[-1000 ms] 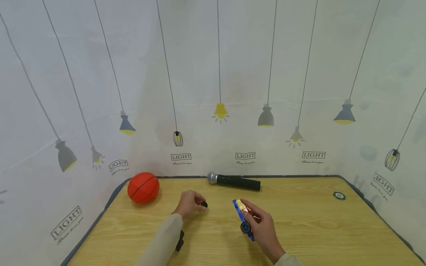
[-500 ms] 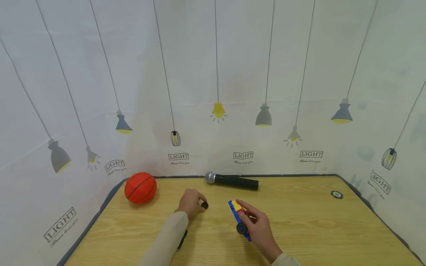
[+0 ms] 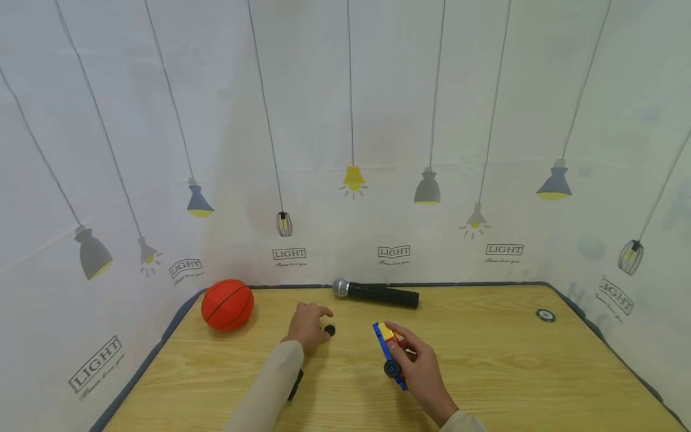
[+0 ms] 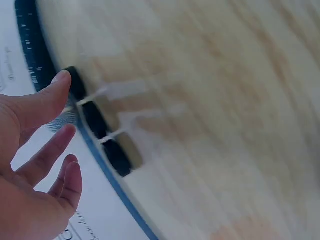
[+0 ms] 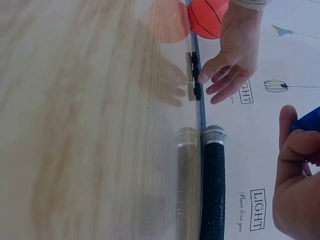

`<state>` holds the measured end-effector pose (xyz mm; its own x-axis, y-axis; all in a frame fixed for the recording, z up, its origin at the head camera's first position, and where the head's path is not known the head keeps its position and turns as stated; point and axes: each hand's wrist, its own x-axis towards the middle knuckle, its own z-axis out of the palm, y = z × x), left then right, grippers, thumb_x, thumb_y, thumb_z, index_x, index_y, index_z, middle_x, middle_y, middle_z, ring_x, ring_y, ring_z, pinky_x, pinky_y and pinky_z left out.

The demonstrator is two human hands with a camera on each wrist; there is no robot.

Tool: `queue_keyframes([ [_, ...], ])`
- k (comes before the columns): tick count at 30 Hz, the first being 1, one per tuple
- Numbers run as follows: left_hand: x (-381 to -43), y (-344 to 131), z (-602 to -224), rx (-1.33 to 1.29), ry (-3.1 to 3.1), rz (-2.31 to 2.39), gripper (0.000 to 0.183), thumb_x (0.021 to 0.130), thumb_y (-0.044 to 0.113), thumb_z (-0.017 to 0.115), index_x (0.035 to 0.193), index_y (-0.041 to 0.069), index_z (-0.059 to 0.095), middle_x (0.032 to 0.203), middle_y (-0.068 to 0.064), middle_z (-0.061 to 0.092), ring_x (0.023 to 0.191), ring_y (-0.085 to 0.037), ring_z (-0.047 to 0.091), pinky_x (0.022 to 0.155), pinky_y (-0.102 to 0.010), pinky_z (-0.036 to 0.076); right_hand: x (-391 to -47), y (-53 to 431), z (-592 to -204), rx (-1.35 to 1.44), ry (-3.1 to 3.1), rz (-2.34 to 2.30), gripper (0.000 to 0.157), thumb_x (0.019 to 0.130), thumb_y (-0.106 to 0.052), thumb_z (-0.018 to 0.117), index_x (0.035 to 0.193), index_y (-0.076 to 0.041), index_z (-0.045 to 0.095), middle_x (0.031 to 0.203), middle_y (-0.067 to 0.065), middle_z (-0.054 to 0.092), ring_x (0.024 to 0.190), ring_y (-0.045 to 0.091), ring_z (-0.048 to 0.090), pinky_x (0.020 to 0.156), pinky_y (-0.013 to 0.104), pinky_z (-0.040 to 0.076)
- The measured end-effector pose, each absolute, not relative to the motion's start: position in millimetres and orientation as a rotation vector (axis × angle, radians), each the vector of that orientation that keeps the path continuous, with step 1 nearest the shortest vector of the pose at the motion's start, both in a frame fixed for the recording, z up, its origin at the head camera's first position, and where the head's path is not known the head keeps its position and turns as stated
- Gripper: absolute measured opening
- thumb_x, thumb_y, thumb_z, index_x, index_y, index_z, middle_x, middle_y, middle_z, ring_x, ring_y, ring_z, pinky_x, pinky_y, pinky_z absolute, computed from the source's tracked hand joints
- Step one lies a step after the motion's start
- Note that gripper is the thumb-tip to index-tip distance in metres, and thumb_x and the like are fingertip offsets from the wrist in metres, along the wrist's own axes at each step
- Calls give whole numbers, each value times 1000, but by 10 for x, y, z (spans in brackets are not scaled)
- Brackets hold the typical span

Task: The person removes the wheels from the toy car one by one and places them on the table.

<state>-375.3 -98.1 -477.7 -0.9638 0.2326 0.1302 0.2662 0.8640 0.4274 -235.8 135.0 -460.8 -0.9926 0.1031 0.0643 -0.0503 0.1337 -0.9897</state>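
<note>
My left hand has its thumb and fingers spread apart beside a small black toy wheel on the table. Several such black wheels stand in a row in the left wrist view. The thumb tip overlaps the end one there; whether it touches cannot be told. My right hand pinches a toy car of blue, yellow and red bricks between thumb and fingers, tilted above the table. One black wheel shows on the car's side. In the right wrist view only a blue end and a bit of red are visible.
A black microphone with a silver head lies along the back edge of the wooden table. The red ball with black lines sits back left, a round black-and-white chip at right. A dark object shows beside the left forearm.
The left thumb and fingers have parted from around the black wheel, which stays on the table. My right hand keeps its hold on the toy car, almost still. The view has shifted slightly.
</note>
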Motion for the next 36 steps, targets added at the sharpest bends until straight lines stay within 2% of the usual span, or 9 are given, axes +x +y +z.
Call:
queue_keyframes([
  [4, -3665, -971, -4686, -473, -2901, -803, 41, 78, 12, 86, 116, 15, 73, 122, -10, 70, 115, -32, 56, 98, -50, 50, -2359, 1338, -4588, -44, -2262, 1996, 38, 102, -20, 59, 139, -26, 59, 89, 6, 54, 59, 13, 53, 51, 23, 43],
  [8, -3494, -928, -4576, -640, -2813, -1040, 32, 86, 12, 79, 117, 9, 71, 118, -15, 70, 112, -34, 61, 95, -51, 51, -2355, 1330, -4572, -42, -2235, 1995, 38, 102, -18, 59, 138, -27, 59, 89, 6, 54, 56, 12, 52, 49, 24, 43],
  [12, -3234, -814, -4447, -713, -2748, -1317, 20, 95, 18, 70, 114, 13, 70, 109, -10, 73, 99, -24, 68, 84, -40, 56, -2362, 1321, -4575, -61, -2229, 1982, 38, 102, -17, 57, 138, -29, 58, 91, 9, 55, 57, 13, 54, 47, 26, 43],
  [15, -3035, -711, -4388, -762, -2702, -1483, 13, 100, 19, 62, 110, 17, 70, 99, -6, 74, 87, -15, 68, 75, -31, 55, -2366, 1322, -4581, -78, -2244, 1954, 39, 103, -19, 55, 141, -31, 54, 97, 12, 56, 63, 15, 59, 49, 27, 47],
  [21, -2706, -509, -4362, -826, -2610, -1897, 20, 106, 16, 49, 117, 12, 65, 97, -8, 72, 81, -11, 69, 64, -24, 51, -2376, 1335, -4593, -127, -2258, 1886, 43, 105, -21, 53, 146, -32, 48, 104, 16, 58, 78, 19, 67, 57, 27, 53],
  [25, -2565, -433, -4365, -821, -2578, -2042, 22, 106, 20, 50, 122, 10, 62, 101, -10, 71, 82, -11, 68, 64, -21, 50, -2367, 1334, -4604, -116, -2242, 1907, 46, 105, -21, 54, 148, -31, 45, 102, 15, 58, 80, 18, 69, 56, 28, 55],
  [30, -2489, -350, -4399, -849, -2561, -2047, 23, 105, 24, 53, 124, 11, 60, 100, -10, 68, 77, -11, 67, 61, -21, 50, -2354, 1330, -4605, -87, -2230, 1890, 50, 104, -20, 56, 150, -32, 42, 107, 17, 60, 83, 19, 70, 65, 30, 60],
  [36, -2456, -236, -4450, -839, -2567, -1831, 25, 97, 29, 67, 119, 19, 62, 94, -2, 72, 77, -4, 65, 66, -20, 53, -2350, 1345, -4592, -114, -2247, 1879, 52, 104, -17, 55, 150, -34, 37, 114, 19, 59, 86, 20, 68, 73, 32, 60],
])
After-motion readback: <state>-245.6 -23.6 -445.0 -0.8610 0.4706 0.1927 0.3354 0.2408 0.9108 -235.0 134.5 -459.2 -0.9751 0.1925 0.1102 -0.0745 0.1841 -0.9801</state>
